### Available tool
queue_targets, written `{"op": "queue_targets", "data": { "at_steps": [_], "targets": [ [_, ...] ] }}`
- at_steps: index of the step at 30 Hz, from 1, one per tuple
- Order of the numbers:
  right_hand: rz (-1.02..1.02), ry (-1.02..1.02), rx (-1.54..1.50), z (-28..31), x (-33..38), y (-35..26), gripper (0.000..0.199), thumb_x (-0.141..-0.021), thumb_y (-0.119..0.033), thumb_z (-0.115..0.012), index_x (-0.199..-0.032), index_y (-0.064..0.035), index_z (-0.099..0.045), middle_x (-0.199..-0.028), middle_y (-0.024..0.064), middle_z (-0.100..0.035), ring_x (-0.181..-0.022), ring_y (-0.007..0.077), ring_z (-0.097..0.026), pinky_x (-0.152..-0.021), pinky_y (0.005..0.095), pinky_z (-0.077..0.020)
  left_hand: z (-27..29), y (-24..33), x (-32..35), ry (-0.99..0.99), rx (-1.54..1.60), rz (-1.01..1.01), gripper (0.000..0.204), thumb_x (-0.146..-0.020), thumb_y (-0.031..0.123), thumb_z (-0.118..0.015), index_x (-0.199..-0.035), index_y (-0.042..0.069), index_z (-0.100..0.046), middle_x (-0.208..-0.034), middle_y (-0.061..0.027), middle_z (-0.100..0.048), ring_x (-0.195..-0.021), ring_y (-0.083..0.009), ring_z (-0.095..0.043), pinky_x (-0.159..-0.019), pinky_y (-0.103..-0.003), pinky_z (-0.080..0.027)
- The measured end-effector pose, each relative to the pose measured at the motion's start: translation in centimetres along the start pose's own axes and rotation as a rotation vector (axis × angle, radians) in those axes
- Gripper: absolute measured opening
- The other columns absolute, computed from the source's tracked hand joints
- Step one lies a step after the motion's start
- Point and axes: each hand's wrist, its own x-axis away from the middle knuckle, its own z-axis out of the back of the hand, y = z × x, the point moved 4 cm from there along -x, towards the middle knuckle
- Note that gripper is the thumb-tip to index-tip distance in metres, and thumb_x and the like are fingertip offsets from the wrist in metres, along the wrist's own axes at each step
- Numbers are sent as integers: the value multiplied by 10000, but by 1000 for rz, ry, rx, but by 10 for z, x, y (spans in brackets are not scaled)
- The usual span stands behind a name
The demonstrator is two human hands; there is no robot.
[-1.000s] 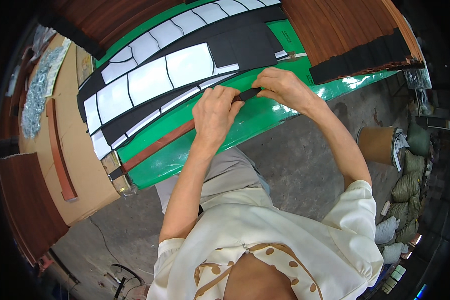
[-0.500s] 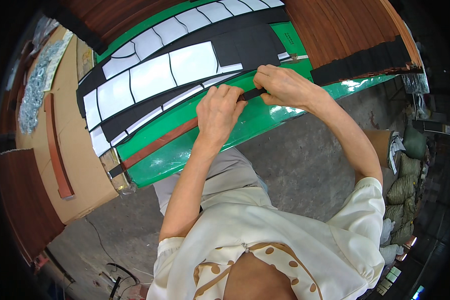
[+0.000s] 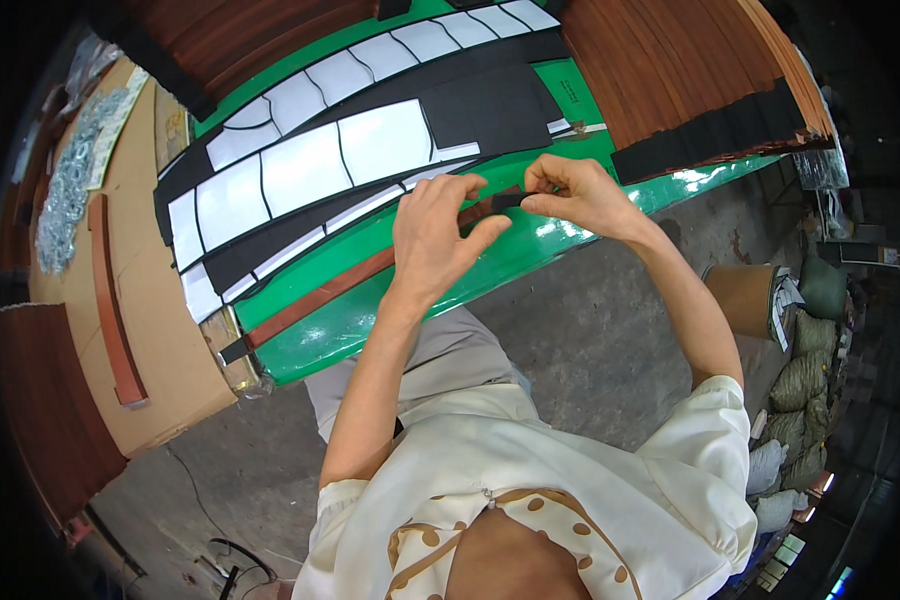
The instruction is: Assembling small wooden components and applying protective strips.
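Note:
A long reddish-brown strip (image 3: 320, 298) with black ends lies along the near edge of the green work surface (image 3: 340, 335). My right hand (image 3: 585, 198) pinches the black right end (image 3: 510, 200) of that strip between thumb and fingertips. Just left of it, my left hand (image 3: 432, 235) hovers over the strip with thumb and fingers apart, nothing between them. Part of the strip is hidden under the left hand. Beyond both hands lie black sheets (image 3: 485, 95) carrying white rectangular patches (image 3: 305, 160), laid in slightly curved rows.
Stacked brown wood-look strips with black ends (image 3: 680, 80) stand at the right, with another stack (image 3: 270, 40) at the far side. On the left, a cardboard surface (image 3: 170, 350) bears a lone brown strip (image 3: 110, 300) and a clear plastic heap (image 3: 75, 215).
My left hand has opened and let go of the strip near its right end. My right hand has shifted slightly right and nearer, still pinching the black end.

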Motion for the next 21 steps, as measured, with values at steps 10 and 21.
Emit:
{"op": "queue_targets", "data": {
  "at_steps": [10, 21],
  "targets": [
    [-197, 145, -500, 9, 4, 1, 407, -813, -134, -671, -1206, -72, -586, -1035, 34, -604, -765, 99, -588, -693, 250, -487, 7, -12, 2, -32, 317, 175, 91, -781, 84, -634, -784, -4, -610, -774, -38, -579, -773, -156, -508, -720, -283, -404],
    [707, 507, 689, -28, 18, -50, 262, -622, -96, -738, -871, -95, -657, -806, -9, -606, -732, 162, -564, -593, 284, -500, 7, -15, 2, 14, 410, 297, 107, -760, 89, -660, -738, -9, -625, -681, -45, -568, -682, -141, -512, -614, -278, -412]
  ]
}}
